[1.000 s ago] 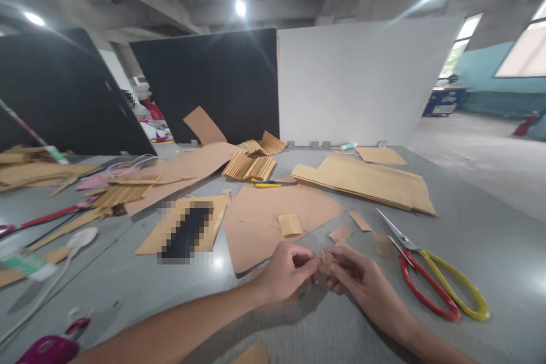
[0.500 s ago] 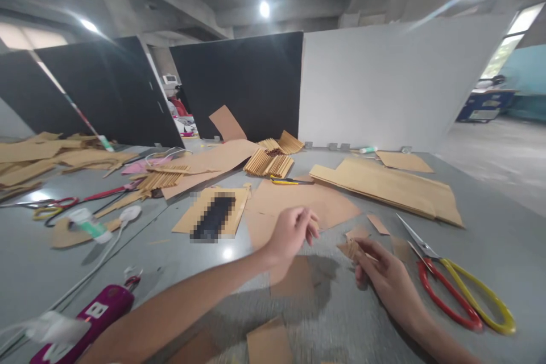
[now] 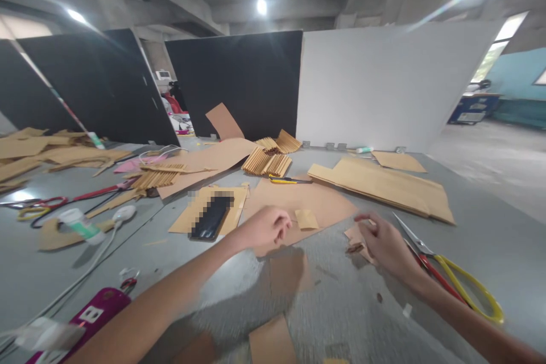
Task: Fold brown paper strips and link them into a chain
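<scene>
My left hand hovers over a large brown paper sheet with its fingers curled in; whether anything is inside them is hidden. Just right of its knuckles, a small tan paper piece lies on the sheet. My right hand is open, its index finger stretched out toward the left. Below those fingers, a small folded paper piece rests among small brown paper scraps. Scissors with red and yellow handles lie beside my right hand, partly covered by the wrist.
A yellow utility knife lies near bundled paper strips. Folded kraft paper is behind my right hand. On the left are a phone, a glue bottle, a white cable and a purple power strip.
My right hand has let go of the folded paper piece, which now lies on the scraps. My left hand has shifted left, uncovering the small tan paper piece.
</scene>
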